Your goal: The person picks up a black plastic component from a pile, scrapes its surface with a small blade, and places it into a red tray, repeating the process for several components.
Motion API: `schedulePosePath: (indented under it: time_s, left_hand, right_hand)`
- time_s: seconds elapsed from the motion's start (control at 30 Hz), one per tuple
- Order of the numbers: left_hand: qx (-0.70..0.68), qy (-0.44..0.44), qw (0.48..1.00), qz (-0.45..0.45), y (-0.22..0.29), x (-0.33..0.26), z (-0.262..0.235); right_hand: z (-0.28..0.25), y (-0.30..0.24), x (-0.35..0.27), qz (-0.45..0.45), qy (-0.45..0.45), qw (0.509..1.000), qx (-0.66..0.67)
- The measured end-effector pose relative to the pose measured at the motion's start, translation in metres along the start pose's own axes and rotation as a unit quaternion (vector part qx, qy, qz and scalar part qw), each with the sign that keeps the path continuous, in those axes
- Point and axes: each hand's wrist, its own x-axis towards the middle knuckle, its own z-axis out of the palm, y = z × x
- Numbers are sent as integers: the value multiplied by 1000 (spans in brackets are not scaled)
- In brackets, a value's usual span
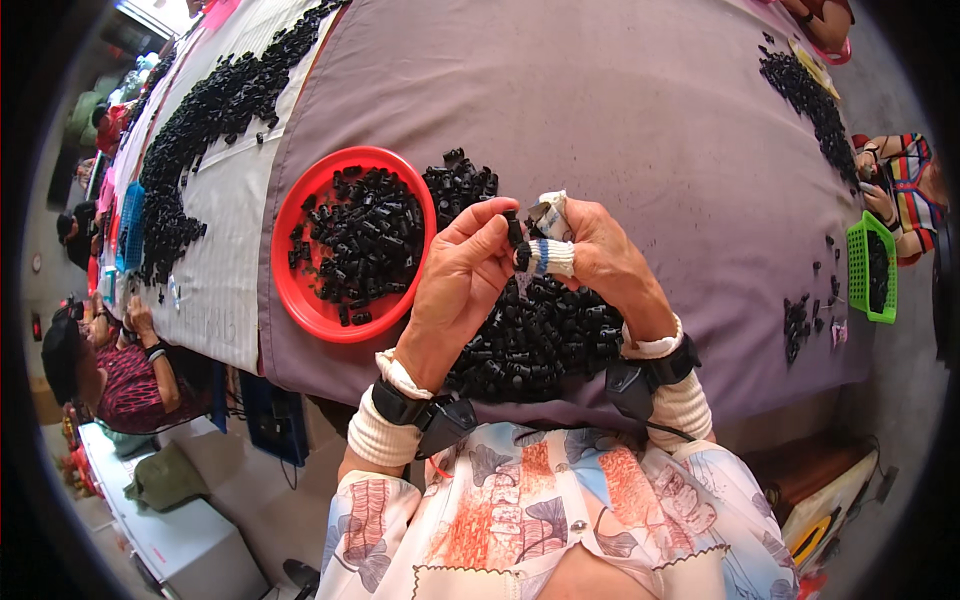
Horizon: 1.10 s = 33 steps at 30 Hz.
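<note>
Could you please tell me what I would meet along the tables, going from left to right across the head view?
Blue basket, red basin, left hand, small black part, right hand, green basket.

Held black part (514, 230) partly hidden, top-right person (829, 24) cut off

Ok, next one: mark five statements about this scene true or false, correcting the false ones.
1. The left hand pinches a small black part. True.
2. The round basin is blue. False: it is red.
3. Loose black parts lie on the mauve tablecloth. True.
4. The right hand's digits are all bare. False: white finger covers show on it.
5. The green basket stands right of both hands. True.
</note>
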Motion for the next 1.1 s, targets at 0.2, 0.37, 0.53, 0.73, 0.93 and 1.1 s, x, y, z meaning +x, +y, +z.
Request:
schedulePosePath:
  time_s: [0.2,0.37,0.53,0.73,0.93,1.1]
  left_hand:
    - [-2,-7,1000,-4,-2,-1,2]
    - [62,24,998,-1,2,1,5]
    - [38,41,998,-13,-1,1,6]
    - [29,43,999,-6,-4,2,5]
    - [20,46,999,-18,-6,2,-1]
    - [34,37,999,-7,-5,0,2]
  right_hand:
    - [1,0,-1,-8,21,1000,4]
    - [4,-5,-2,-9,29,1000,0]
    - [2,1,-1,4,45,999,-4]
    - [4,2,0,-10,44,999,1]
    - [2,8,1,4,44,999,-3]
    - [3,5,0,6,36,999,4]
